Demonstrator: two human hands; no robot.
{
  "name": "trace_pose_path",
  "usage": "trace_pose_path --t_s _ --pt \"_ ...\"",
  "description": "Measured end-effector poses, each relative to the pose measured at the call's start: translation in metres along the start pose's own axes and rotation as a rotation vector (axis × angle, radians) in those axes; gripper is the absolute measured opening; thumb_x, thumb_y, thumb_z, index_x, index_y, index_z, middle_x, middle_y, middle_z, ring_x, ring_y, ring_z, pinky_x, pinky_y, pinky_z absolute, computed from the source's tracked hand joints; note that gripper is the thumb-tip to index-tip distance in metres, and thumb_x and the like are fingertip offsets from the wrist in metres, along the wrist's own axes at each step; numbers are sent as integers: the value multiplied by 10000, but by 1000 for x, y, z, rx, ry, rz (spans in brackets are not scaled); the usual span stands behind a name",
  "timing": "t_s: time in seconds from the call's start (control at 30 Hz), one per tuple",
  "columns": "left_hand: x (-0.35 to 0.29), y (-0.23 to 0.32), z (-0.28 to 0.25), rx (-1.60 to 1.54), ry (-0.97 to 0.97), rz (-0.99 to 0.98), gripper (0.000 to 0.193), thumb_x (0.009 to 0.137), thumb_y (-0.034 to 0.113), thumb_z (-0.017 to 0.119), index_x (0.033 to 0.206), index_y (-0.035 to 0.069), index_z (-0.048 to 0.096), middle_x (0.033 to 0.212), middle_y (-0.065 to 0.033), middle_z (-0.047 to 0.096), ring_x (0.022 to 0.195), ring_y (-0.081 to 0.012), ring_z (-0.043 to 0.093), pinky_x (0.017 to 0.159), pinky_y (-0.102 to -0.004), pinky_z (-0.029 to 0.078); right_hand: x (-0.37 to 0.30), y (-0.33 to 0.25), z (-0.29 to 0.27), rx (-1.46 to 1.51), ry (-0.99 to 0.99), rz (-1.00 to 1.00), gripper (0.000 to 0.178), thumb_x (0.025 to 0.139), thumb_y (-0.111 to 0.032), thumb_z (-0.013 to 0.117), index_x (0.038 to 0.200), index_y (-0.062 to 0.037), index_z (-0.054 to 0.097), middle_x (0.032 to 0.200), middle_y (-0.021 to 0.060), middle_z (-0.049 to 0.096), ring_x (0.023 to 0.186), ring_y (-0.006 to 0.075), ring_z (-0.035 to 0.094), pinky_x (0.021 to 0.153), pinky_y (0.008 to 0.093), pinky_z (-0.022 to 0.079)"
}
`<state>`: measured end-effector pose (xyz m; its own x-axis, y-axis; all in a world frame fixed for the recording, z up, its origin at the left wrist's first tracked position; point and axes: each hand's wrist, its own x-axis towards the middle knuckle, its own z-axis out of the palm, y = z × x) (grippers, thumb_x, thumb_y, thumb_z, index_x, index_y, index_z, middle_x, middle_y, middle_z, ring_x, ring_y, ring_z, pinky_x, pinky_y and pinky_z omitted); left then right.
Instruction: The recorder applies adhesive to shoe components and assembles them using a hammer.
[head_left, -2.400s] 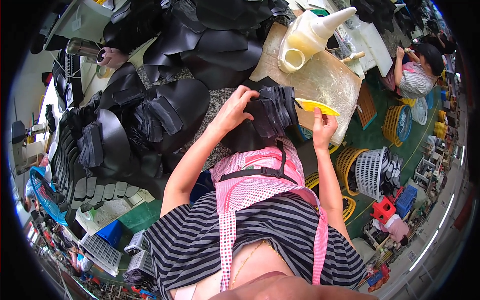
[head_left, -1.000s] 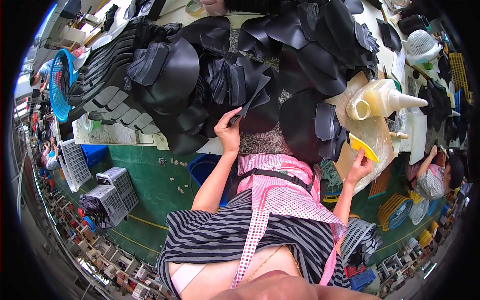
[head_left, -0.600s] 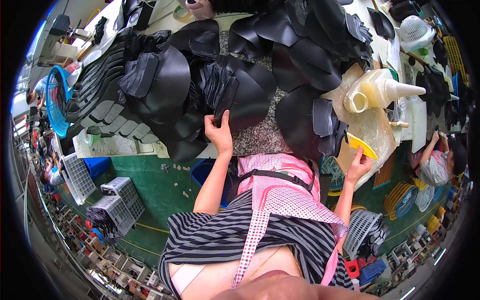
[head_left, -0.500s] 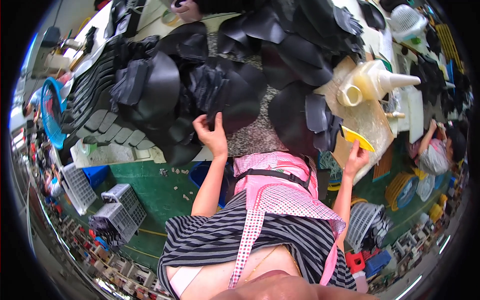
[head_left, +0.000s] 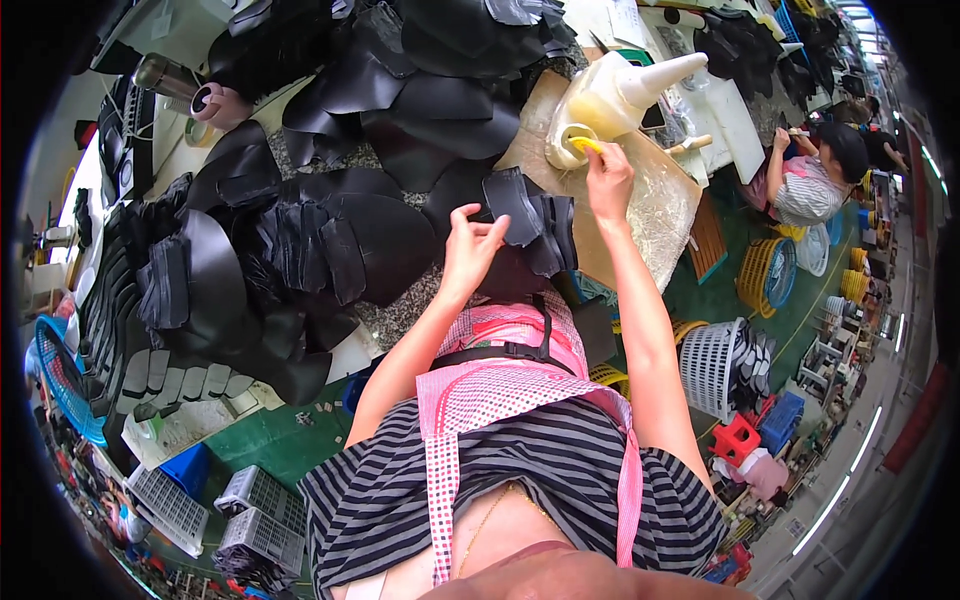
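My right hand (head_left: 610,188) pinches a thin yellow scraper (head_left: 587,144). Its far end is in the round mouth of a cream translucent squeeze bottle (head_left: 610,97), which lies on its side with a long cone spout. Over the bench's front, my left hand (head_left: 470,248) is empty, thumb and fingers apart. Close beside its fingertips is a fanned stack of small dark strips (head_left: 516,208), resting on larger smooth black pieces (head_left: 455,195). Whether the fingers touch the stack I cannot tell. Under the bottle is a tan, glue-smeared board (head_left: 645,215).
More black pieces (head_left: 440,115) cover the bench's middle and back. To the left, overlapping dark pieces (head_left: 100,310) lie in a long row. White crates (head_left: 265,520) stand on the green floor, and a white basket (head_left: 710,370) at right. Another person (head_left: 815,180) works at far right.
My right hand has brought the scraper from the board's near edge to the bottle's mouth. My left hand has left the black pieces farther left for the strip stack. The view has swung right.
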<state>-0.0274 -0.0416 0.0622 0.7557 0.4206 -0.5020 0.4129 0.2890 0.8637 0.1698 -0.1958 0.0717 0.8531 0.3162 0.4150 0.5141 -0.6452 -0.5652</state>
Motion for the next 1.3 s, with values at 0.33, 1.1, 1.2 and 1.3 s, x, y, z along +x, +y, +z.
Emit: trace_pose_path --t_s 0.33,1.1,1.2,1.3 --pt "18 -19 -30 -127 -273 -116 160 903 161 689 991 29 660 778 13 674 669 -35 582 564 -196 432 -23 38 -38 816 67 886 111 943 -140 632 910 -35 643 767 -4 627 573 56 521 529 208 429" --pt "15 -37 17 -355 -384 -258 200 930 135 651 1053 -22 630 916 -45 703 794 -85 657 706 -229 544 -47 -46 -38 202 -399 81 79 869 10 633 935 0 675 786 106 634 636 193 647 583 300 493" --pt "15 -41 16 -358 -415 -257 215 932 133 641 1084 -20 626 927 -36 702 817 -77 652 746 -222 529 -39 -36 -28 173 -287 49 83 885 4 624 946 5 680 790 99 633 639 177 651 586 289 494" --pt "14 -45 16 -461 -450 -231 226 936 126 625 1110 -18 621 931 -23 700 833 -69 646 779 -214 509 -36 -49 -35 278 -256 62 113 878 25 610 963 6 683 805 119 629 669 204 657 614 304 506"
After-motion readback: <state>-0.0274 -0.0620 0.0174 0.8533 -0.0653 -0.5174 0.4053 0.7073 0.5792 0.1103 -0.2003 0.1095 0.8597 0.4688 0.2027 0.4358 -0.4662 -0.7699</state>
